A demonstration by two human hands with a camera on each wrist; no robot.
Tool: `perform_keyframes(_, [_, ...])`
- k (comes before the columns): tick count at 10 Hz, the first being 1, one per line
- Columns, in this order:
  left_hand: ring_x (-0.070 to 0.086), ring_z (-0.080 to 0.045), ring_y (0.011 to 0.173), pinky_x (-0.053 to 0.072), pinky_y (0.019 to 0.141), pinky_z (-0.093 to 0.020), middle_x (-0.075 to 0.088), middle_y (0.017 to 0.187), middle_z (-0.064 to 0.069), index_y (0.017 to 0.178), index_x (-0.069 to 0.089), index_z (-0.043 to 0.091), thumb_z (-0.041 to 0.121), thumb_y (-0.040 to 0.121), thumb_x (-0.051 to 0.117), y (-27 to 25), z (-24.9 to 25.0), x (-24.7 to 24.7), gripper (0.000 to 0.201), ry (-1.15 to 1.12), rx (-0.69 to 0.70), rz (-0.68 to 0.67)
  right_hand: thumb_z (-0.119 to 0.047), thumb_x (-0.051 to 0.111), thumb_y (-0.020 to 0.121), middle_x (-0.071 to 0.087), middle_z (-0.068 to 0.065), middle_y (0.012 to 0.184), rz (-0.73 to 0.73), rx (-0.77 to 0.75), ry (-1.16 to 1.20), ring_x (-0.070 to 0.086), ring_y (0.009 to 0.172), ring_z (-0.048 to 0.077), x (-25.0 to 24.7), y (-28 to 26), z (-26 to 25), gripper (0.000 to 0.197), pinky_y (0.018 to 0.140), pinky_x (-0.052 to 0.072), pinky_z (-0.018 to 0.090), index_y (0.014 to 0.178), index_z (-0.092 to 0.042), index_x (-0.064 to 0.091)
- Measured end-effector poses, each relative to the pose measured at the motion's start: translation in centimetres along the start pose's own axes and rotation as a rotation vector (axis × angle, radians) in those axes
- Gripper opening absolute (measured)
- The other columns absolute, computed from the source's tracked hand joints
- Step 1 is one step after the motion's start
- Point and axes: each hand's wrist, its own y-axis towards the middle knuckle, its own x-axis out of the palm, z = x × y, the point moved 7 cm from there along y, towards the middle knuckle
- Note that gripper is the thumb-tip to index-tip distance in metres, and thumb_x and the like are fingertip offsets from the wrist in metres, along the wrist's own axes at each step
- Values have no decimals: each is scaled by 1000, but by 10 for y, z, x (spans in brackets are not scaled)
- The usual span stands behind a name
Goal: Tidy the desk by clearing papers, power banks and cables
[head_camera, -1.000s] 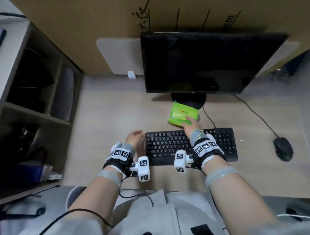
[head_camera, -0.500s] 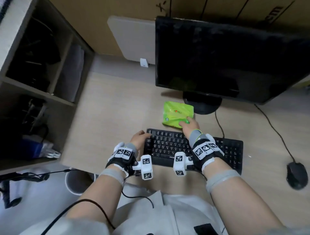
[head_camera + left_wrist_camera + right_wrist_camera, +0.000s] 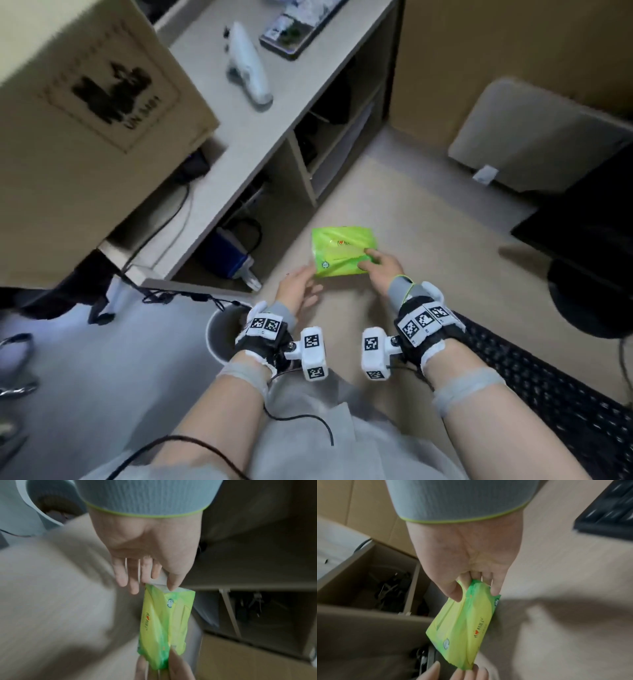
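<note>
A green tissue pack (image 3: 342,253) hangs above the desk's left part, just in front of the side shelf. My right hand (image 3: 373,263) pinches its right end between thumb and fingers, plain in the right wrist view: hand (image 3: 476,586), pack (image 3: 462,626). My left hand (image 3: 298,287) meets the pack's lower left corner. In the left wrist view this hand (image 3: 163,584) has its thumb and nearly straight fingers pinching the white-edged end of the pack (image 3: 164,622). No papers or power banks show.
A black keyboard (image 3: 548,383) lies at the right, with the monitor (image 3: 589,219) behind it. The side shelf (image 3: 260,137) at the left holds a blue item (image 3: 226,253) and cables. A cardboard box (image 3: 85,102) sits on top. A white bin (image 3: 222,335) stands below the desk edge.
The view has swung left. My right hand lifted the green pack from beside the monitor stand and carried it left toward the shelf. My left hand left the keyboard's edge and took the pack's other end.
</note>
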Motion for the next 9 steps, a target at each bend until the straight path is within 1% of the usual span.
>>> perform_keyframes(1, [67, -11, 83, 54, 75, -25, 67, 104, 7, 131, 54, 21, 26, 93, 64, 16, 7, -50, 39, -76, -25, 45, -12, 69, 84, 54, 13, 139, -138, -95, -16, 51, 127, 26, 59, 16, -60, 53, 112, 36, 33, 135, -10, 54])
perform_keyframes(2, [65, -11, 91, 52, 91, -31, 61, 127, 5, 141, 43, 24, 14, 95, 60, 29, 19, -71, 50, -155, 21, 24, -24, 78, 71, 44, 14, 141, -190, -203, -49, 43, 132, 25, 90, 32, -100, 61, 116, 31, 38, 129, -28, 59])
perform_keyframes(3, [63, -10, 92, 49, 84, -26, 73, 102, 13, 129, 48, 26, 6, 95, 57, 40, 30, -75, 41, -221, 24, 15, -15, 72, 78, 34, 12, 149, -112, -215, -126, 31, 141, 25, 90, 31, -107, 57, 116, 23, 29, 130, -34, 57])
perform_keyframes(4, [61, -6, 79, 48, 90, -29, 69, 67, 13, 110, 57, 21, 8, 93, 59, 48, 26, -72, 21, -237, -21, -23, -5, 64, 87, 50, 17, 134, -189, -115, -56, 50, 123, 25, 102, 27, -88, 58, 88, 41, 16, 141, -16, 47])
perform_keyframes(5, [60, -7, 81, 47, 90, -29, 65, 77, 7, 101, 61, 22, 13, 93, 60, 47, 21, -74, 12, -192, -69, -37, -2, 61, 89, 57, 17, 122, -285, 23, 89, 55, 87, 17, 124, 27, -78, 68, 69, 45, 22, 149, -14, 33])
perform_keyframes(6, [62, -16, 97, 45, 102, -34, 67, 95, -4, 102, 65, 19, 18, 94, 62, 50, 19, -84, 9, -185, -113, 9, -1, 61, 83, 53, -2, 68, -277, 53, 137, 46, 53, 9, 148, 54, -86, 68, 53, 38, 20, 143, -19, 35])
perform_keyframes(7, [61, -15, 85, 53, 79, -23, 65, 97, -7, 126, 58, 18, 14, 93, 61, 50, 17, -88, 33, -166, -87, 11, -14, 67, 75, 61, 6, 91, -257, 43, -9, 57, 81, 20, 159, 70, -112, 55, 75, 50, 35, 128, -5, 54])
perform_keyframes(8, [59, -15, 83, 47, 74, -21, 65, 88, -4, 127, 59, 17, 14, 91, 64, 53, 19, -89, 37, -182, -55, 6, -13, 62, 85, 55, 4, 101, -324, -2, -85, 51, 95, 19, 165, 81, -123, 43, 89, 45, 35, 127, -2, 57])
perform_keyframes(9, [62, -18, 84, 51, 85, -27, 66, 88, -8, 107, 63, 16, 14, 92, 64, 50, 21, -95, 16, -194, -48, 71, -6, 62, 81, 50, 9, 86, -250, 43, 19, 49, 64, 18, 154, 73, -104, 61, 71, 51, 33, 139, -12, 44])
